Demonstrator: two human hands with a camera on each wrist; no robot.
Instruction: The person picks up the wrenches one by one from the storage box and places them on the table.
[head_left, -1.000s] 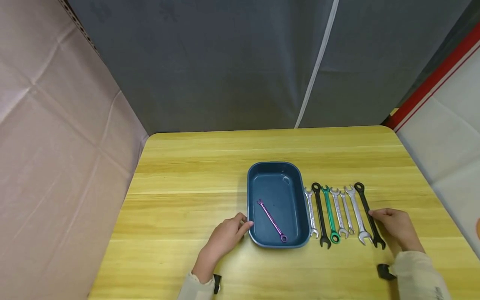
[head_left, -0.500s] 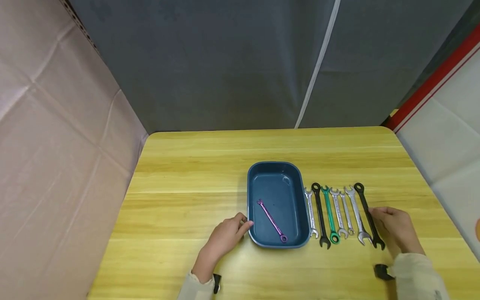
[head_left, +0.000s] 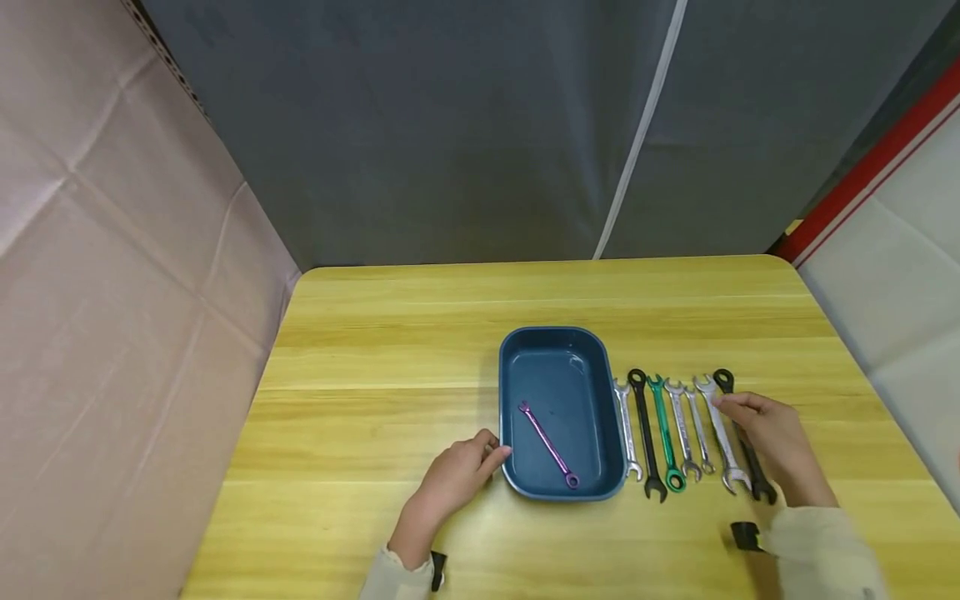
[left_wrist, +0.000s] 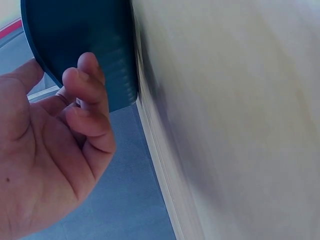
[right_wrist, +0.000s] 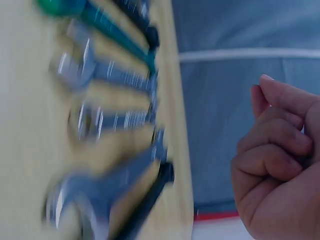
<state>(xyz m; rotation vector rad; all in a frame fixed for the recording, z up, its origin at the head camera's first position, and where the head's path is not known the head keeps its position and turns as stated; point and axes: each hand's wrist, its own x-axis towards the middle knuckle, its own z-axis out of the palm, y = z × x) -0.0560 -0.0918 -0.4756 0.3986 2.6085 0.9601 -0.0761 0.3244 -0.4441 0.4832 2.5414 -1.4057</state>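
A blue tray [head_left: 557, 367] stands mid-table with a purple combination wrench [head_left: 549, 446] lying in it. My left hand [head_left: 457, 475] pinches the tray's left rim, thumb over the edge and fingers outside the wall, as the left wrist view also shows. Over the right end of a wrench row hovers my right hand [head_left: 776, 442], fingers curled, thumb and index tips together with nothing visible between them. It partly covers the outermost black wrench [head_left: 753, 461]; beside that lies a large silver wrench [head_left: 722, 437]. The right wrist view is blurred and shows the hand apart from the wrenches.
Between tray and right hand, the row continues with small silver wrenches [head_left: 682, 429], a green wrench [head_left: 663, 425], another black wrench [head_left: 647, 442] and a silver wrench [head_left: 628, 437] close against the tray. A grey curtain [head_left: 420, 150] hangs behind the wooden table [head_left: 390, 350].
My right hand has moved left and away from me, from beside the outermost black wrench to over it and near the large silver one. The left hand keeps its place on the tray.
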